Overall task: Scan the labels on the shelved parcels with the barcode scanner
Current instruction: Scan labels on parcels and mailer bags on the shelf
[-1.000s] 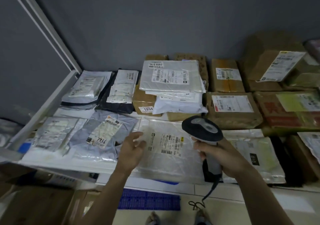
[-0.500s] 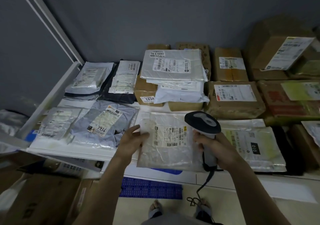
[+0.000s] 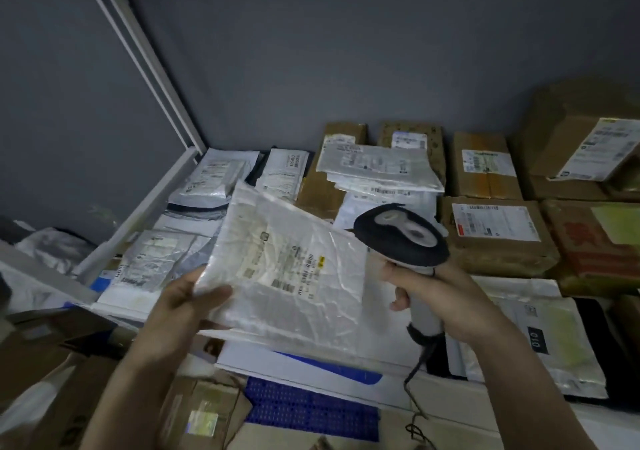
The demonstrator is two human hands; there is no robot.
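Note:
My left hand [image 3: 183, 305] grips the lower left corner of a clear plastic parcel [image 3: 294, 269], which is lifted off the shelf and tilted up toward me. Its printed label [image 3: 287, 269] faces up, with barcodes near the middle. My right hand [image 3: 440, 297] holds the handle of the barcode scanner [image 3: 401, 238]. The scanner's dark head sits just right of the parcel's upper edge. Its cable [image 3: 415, 380] hangs down below my hand.
The white shelf [image 3: 311, 363] carries several plastic mailers [image 3: 207, 179] at the left and brown cardboard boxes [image 3: 495, 234] at the right and back. A mailer marked 010 [image 3: 540, 338] lies under my right forearm. Cardboard boxes [image 3: 79, 380] and a blue crate [image 3: 311, 408] sit below.
My left hand has lifted the clear parcel off the shelf and tilted it up. The scanner has stayed beside it in my right hand.

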